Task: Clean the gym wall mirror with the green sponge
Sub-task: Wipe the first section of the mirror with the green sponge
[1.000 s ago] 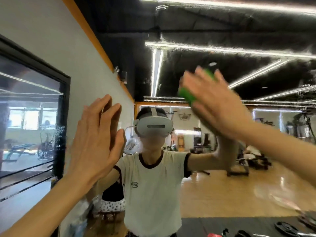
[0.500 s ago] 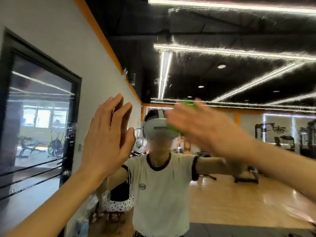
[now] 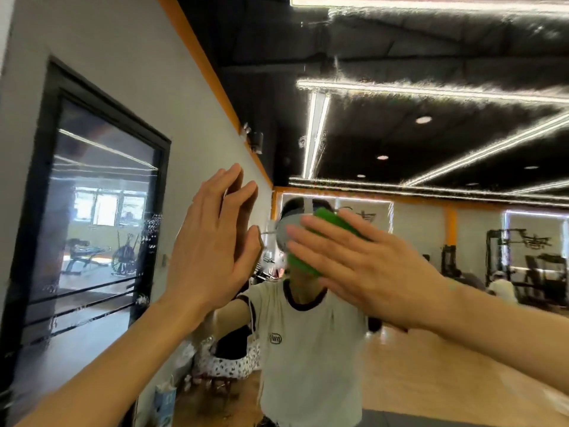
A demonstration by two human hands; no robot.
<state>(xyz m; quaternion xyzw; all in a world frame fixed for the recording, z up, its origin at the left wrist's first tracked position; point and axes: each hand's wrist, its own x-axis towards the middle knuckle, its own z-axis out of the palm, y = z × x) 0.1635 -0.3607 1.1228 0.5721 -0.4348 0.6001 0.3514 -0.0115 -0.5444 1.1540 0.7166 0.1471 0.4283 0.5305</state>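
Note:
The wall mirror (image 3: 431, 349) fills the view and reflects the gym and a person in a white shirt with a headset. My right hand (image 3: 366, 269) presses the green sponge (image 3: 331, 221) flat against the glass, fingers straight and spread, pointing left; most of the sponge is hidden behind the palm, with green showing above and below the fingers. My left hand (image 3: 212, 251) rests flat on the mirror just left of it, fingers straight and pointing up.
The reflection shows a dark-framed window (image 3: 92, 229) in the grey wall at left, black ceiling with light strips (image 3: 431, 90), weight racks (image 3: 523, 257) at right and a wooden floor. Bags (image 3: 228, 365) lie by the wall low down.
My right hand with the sponge has swept down and to the left across the glass, from upper right to beside my left hand. The left hand has stayed flat on the mirror.

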